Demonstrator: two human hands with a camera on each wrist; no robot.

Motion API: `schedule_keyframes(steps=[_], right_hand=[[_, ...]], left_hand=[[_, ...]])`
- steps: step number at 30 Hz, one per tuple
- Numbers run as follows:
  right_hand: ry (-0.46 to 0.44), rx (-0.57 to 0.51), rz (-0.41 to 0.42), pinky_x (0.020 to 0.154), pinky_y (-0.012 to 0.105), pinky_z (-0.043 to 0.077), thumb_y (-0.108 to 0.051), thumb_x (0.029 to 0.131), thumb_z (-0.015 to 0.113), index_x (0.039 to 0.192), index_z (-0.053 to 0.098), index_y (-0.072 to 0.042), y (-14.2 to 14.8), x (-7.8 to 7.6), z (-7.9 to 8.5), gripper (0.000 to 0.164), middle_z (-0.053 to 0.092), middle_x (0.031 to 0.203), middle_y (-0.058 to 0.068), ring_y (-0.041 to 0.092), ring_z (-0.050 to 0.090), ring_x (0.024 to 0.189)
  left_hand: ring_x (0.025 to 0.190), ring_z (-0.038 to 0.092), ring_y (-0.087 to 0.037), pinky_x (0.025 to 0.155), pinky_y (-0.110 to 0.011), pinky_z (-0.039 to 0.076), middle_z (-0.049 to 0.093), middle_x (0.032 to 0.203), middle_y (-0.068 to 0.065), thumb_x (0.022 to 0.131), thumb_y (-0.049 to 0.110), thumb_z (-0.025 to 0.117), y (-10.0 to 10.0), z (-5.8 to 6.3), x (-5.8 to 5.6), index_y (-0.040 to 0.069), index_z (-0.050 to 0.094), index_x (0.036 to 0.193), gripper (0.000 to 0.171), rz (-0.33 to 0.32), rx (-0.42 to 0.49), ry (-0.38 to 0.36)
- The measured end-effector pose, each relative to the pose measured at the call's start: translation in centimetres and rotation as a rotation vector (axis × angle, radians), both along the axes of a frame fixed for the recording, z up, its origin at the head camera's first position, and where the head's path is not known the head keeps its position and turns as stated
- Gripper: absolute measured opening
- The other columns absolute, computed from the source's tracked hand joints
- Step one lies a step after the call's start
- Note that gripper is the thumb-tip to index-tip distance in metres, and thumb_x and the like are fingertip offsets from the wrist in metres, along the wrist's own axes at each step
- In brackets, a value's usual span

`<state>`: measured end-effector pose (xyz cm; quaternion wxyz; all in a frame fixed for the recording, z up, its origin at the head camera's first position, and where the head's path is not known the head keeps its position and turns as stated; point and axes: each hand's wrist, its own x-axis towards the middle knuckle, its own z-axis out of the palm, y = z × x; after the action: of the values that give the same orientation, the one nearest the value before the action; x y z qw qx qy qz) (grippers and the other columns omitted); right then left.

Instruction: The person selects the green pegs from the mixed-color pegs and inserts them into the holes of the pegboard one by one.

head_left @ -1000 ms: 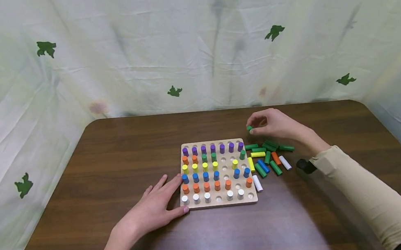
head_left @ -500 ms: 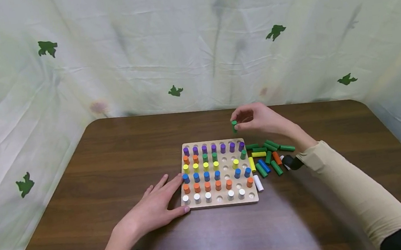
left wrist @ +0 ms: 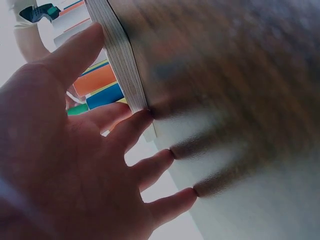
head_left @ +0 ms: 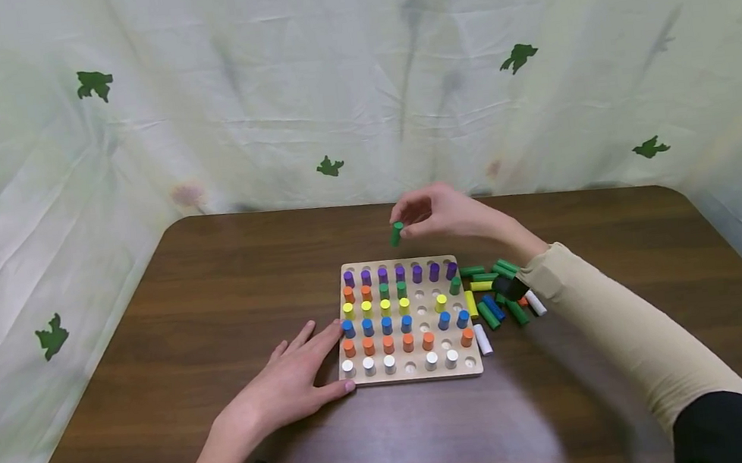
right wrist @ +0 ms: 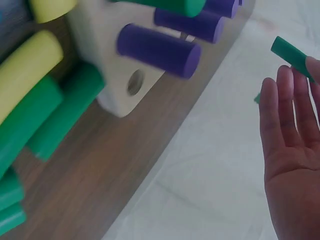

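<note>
A wooden pegboard (head_left: 411, 376) lies on the table, with rows of purple, orange, green, yellow, blue and white pegs and some bare holes. My left hand (head_left: 285, 386) rests at its left side, thumb at the near corner and fingers spread along the edge. In the left wrist view, the fingers (left wrist: 140, 172) are extended, with fingertips at the board's edge and on the table. My right hand (head_left: 444, 212) pinches a green peg (head_left: 396, 234) between thumb and fingertips, above the table beyond the board's far edge. The right wrist view shows this green peg (right wrist: 291, 56) too.
Loose pegs lie in a heap right of the board: several green pegs (head_left: 488, 315), a yellow peg (head_left: 471, 302), a blue peg (head_left: 493, 307) and a white peg (head_left: 482, 339). The right forearm (head_left: 600, 312) passes over part of the heap. A pale curtain (head_left: 353, 73) hangs behind the table.
My right hand has moved left with the green peg, from above the heap's far side to beyond the board's far edge. The left hand has stayed at the board.
</note>
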<state>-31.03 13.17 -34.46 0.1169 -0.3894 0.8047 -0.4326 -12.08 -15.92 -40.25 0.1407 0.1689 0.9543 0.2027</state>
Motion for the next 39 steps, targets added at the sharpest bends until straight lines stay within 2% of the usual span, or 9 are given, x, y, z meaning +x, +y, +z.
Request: schedule_keyframes(steps=[6, 19, 24, 33, 39], right_hand=[[0.013, 0.028, 0.077, 0.086, 0.033, 0.054, -0.006, 0.089, 0.072, 0.106, 0.070, -0.006, -2.1, -0.7, -0.1, 0.017, 0.071, 0.099, 0.005, 0.020, 0.066, 0.095], [0.072, 0.111, 0.143, 0.082, 0.029, 0.054, -0.004, 0.087, 0.073, 0.102, 0.072, -0.007, -6.0, -1.6, -0.5, 0.015, 0.071, 0.095, 0.000, 0.015, 0.067, 0.089], [0.064, 0.166, 0.183, 0.083, 0.028, 0.054, -0.004, 0.088, 0.072, 0.101, 0.071, -0.007, -7.2, -1.7, -0.8, 0.014, 0.071, 0.095, 0.000, 0.014, 0.066, 0.089], [0.054, 0.280, 0.185, 0.081, 0.026, 0.053, -0.004, 0.089, 0.070, 0.104, 0.071, -0.008, -8.7, -1.6, -1.4, 0.015, 0.069, 0.097, 0.000, 0.013, 0.063, 0.088], [0.074, 0.319, 0.175, 0.079, 0.027, 0.052, -0.006, 0.089, 0.072, 0.102, 0.072, -0.011, -9.0, -1.6, -1.6, 0.014, 0.067, 0.096, -0.002, 0.015, 0.060, 0.085]], left_hand=[[0.148, 0.015, -0.034, 0.110, -0.067, 0.015, 0.033, 0.158, -0.002, 0.087, 0.057, 0.067, 0.0, 0.0, 0.0, 0.014, 0.034, 0.155, 0.087, -0.005, 0.000, -0.003], [0.148, 0.014, -0.033, 0.111, -0.066, 0.014, 0.032, 0.158, -0.002, 0.086, 0.059, 0.066, -0.1, 0.0, -0.1, 0.015, 0.033, 0.155, 0.088, 0.004, -0.004, -0.021], [0.148, 0.014, -0.033, 0.111, -0.066, 0.014, 0.032, 0.158, -0.002, 0.087, 0.059, 0.066, -0.1, 0.0, -0.1, 0.015, 0.033, 0.155, 0.088, 0.002, -0.003, -0.019], [0.148, 0.014, -0.033, 0.111, -0.067, 0.014, 0.032, 0.158, -0.001, 0.086, 0.058, 0.067, -0.1, 0.0, -0.1, 0.016, 0.033, 0.155, 0.088, 0.007, -0.002, -0.026], [0.148, 0.014, -0.032, 0.112, -0.066, 0.014, 0.032, 0.158, -0.001, 0.087, 0.058, 0.067, 0.0, 0.0, -0.1, 0.016, 0.033, 0.155, 0.087, 0.009, -0.001, -0.029]])
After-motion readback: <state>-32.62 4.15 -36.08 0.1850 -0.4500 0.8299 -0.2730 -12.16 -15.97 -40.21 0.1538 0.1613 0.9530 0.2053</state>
